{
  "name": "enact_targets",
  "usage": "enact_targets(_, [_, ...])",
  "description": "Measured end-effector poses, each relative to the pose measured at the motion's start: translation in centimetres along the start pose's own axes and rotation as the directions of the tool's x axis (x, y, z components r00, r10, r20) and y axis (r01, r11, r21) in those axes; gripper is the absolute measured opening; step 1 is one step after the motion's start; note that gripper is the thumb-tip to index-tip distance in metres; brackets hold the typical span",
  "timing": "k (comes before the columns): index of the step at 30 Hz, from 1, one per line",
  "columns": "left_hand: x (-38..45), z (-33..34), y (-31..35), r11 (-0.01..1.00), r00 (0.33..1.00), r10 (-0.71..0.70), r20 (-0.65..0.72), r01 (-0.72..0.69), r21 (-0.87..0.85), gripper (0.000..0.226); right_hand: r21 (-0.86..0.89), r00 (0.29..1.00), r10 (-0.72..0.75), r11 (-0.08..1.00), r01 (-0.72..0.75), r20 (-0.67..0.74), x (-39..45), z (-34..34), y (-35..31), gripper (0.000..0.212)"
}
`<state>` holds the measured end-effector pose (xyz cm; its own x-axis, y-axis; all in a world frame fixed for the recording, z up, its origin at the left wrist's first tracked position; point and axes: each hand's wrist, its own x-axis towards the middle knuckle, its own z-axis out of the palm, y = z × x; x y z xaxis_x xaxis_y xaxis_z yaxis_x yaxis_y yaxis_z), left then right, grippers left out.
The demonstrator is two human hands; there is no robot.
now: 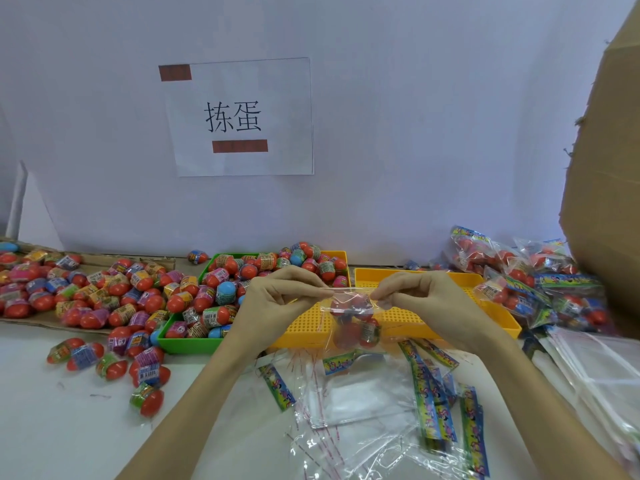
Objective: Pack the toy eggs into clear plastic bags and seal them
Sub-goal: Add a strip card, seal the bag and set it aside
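- Left hand (277, 292) and right hand (419, 296) each pinch a top corner of the bag (353, 317), stretching its mouth flat between the fingertips.
- The clear bag hangs below the fingers, holding several red eggs (348, 336), over the yellow tray (308, 323).

Bright, even, bluish light, faint shadows; wide-angle bending at the edges, right side smeared by blur

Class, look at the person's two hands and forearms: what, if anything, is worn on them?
Nothing shows on either. The left hand and right hand are bare, with no gloves, rings or watch visible, and both forearms are uncovered as far as the frame shows, with no sleeves in view.
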<state>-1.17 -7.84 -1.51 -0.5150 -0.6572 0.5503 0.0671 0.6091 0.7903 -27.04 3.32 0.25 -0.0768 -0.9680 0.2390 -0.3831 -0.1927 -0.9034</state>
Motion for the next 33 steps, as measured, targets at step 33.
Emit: enact_targets(33, [0.0, 2.1, 1.5, 0.733, 0.892, -0.440, 0.102, 0.422, -0.534, 0.047, 0.226, 0.995, -0.074, 0.970, 0.087, -0.068, 0.7, 2.6, -0.7, 0.032])
